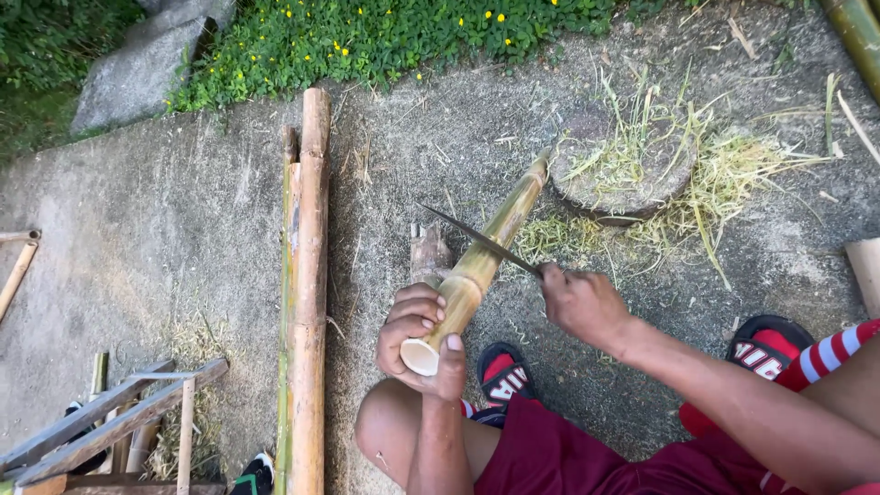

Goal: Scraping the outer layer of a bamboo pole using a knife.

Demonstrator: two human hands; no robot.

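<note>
Knife blade laid across a slanted bamboo piece

The left hand [420, 339] curls its fingers [414, 310] round the bamboo piece [478, 266] at its cut lower end; the right hand [581, 302], fist closed on the handle, sets the knife [478, 240] across the bamboo above the left hand.

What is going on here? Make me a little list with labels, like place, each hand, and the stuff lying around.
place: outdoors, on concrete ground beside green plants with yellow flowers
left hand: grips the cut end of a short bamboo piece
right hand: holds a knife, blade laid across the bamboo piece
bamboo piece's far end: rests on a round wooden block
around the block: pale green shavings
to the left: long bamboo poles lying flat
bottom left: wooden frame
feet: red and black sandals
</note>
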